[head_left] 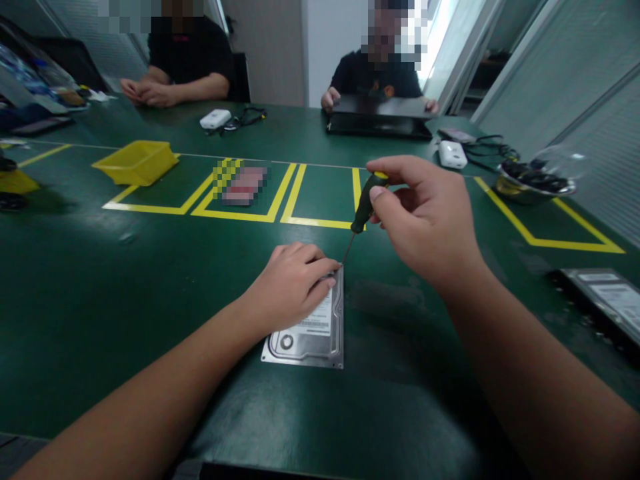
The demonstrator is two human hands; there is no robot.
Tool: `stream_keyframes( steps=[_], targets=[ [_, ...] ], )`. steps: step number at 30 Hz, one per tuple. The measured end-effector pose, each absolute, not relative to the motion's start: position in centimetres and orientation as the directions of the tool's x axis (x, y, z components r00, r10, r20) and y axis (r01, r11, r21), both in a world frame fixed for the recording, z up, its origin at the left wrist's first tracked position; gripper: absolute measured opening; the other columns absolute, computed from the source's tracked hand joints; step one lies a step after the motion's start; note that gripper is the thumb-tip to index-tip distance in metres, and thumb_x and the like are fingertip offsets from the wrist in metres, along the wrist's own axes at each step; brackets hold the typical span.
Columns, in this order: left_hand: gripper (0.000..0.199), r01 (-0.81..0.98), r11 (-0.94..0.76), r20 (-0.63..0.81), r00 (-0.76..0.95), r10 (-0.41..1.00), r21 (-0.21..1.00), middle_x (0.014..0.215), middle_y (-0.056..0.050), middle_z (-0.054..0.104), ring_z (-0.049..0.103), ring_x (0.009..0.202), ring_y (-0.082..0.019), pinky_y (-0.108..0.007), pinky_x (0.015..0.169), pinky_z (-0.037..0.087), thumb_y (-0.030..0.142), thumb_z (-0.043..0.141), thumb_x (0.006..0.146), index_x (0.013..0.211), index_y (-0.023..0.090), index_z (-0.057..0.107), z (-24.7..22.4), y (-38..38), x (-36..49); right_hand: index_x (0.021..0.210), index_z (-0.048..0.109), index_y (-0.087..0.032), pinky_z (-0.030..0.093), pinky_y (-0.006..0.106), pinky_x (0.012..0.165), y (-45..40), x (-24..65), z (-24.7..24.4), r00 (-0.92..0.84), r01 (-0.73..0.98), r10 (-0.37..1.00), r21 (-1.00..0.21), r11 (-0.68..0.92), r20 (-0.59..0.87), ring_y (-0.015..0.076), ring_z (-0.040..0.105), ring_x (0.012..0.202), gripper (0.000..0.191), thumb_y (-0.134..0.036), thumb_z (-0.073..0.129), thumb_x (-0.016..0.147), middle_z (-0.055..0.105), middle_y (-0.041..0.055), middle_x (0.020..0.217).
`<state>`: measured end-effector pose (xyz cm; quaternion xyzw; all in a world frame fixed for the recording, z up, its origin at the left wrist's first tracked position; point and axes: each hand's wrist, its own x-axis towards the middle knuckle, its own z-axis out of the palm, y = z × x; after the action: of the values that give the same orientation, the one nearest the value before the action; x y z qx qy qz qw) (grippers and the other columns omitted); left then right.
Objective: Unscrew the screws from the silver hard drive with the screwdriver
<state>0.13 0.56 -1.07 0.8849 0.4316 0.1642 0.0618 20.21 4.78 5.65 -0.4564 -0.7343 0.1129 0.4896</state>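
ok so your right grip is pinched round the screwdriver, shaft slanting down and a bit left to the hard drive's far right corner, your left grip pressed flat over that drive.

Dim, cool indoor light, greenish cast. Blown-out white patch at 1 o'clock. Soft glare on green tabletop toward 6 o'clock; small highlights on metal hard drive, near center. Dark, soft-edged shadow around 4 o'clock. Wide-angle stretch at edges. Clutter at 10 o'clock blurry, second drive at 3 soft. Pixelation at 10, 11, 1.
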Motion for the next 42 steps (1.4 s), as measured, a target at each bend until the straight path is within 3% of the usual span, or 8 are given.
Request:
stream_keyframes(
  steps=[12,18,28,38,42],
  targets=[
    [0.032,0.743,-0.620,0.242,0.572,0.784,0.251,0.110,-0.006,0.062,0.053,0.103,-0.025,-0.042,0.088,0.037,0.035,0.044,0.099,0.123,0.025,0.063,-1.1,0.6,0.2,0.098,0.066,-0.023,0.049,0.035,0.069,4.5,20.2,5.9,-0.139,0.620,0.742,-0.526,0.582,0.656,0.0130,0.056,0.059,0.016,-0.026,0.065,0.082,0.068,0.0026,0.087],
    [0.032,0.744,-0.620,0.238,0.574,0.784,0.247,0.109,-0.006,0.062,0.053,0.103,-0.025,-0.042,0.089,0.037,0.035,0.044,0.099,0.123,0.025,0.063,-1.0,0.6,0.2,0.100,0.065,-0.021,0.049,0.039,0.080,4.1,20.3,6.0,-0.204,0.666,0.715,-0.441,0.602,0.668,0.0177,0.060,0.073,0.017,-0.029,0.064,0.084,0.067,0.0050,0.091],
    [0.031,0.741,-0.613,0.245,0.563,0.789,0.272,0.109,-0.007,0.062,0.053,0.104,-0.025,-0.043,0.090,0.038,0.034,0.046,0.098,0.121,0.025,0.064,-1.1,0.6,0.3,0.090,0.062,-0.024,0.046,0.036,0.075,2.7,19.9,7.0,-0.321,0.737,0.634,-0.235,0.634,0.704,0.0211,0.058,0.082,0.018,-0.039,0.054,0.093,0.062,0.0066,0.085],
    [0.027,0.718,-0.601,0.241,0.551,0.799,0.351,0.111,-0.004,0.067,0.058,0.105,-0.023,-0.040,0.092,0.040,0.034,0.049,0.097,0.116,0.025,0.066,-1.0,1.1,-0.2,0.080,0.055,-0.023,0.045,0.036,0.071,2.2,19.7,7.2,-0.335,0.782,0.638,-0.173,0.599,0.693,0.0213,0.055,0.078,0.028,-0.049,0.056,0.091,0.056,0.0058,0.077],
    [0.027,0.699,-0.603,0.252,0.549,0.797,0.385,0.112,-0.002,0.069,0.060,0.106,-0.022,-0.039,0.091,0.040,0.035,0.049,0.097,0.116,0.024,0.064,-1.1,1.4,-0.7,0.084,0.060,-0.022,0.045,0.036,0.071,2.2,19.5,7.2,-0.344,0.792,0.654,-0.166,0.587,0.674,0.0212,0.056,0.080,0.023,-0.044,0.058,0.091,0.060,0.0063,0.083]
  ],
)
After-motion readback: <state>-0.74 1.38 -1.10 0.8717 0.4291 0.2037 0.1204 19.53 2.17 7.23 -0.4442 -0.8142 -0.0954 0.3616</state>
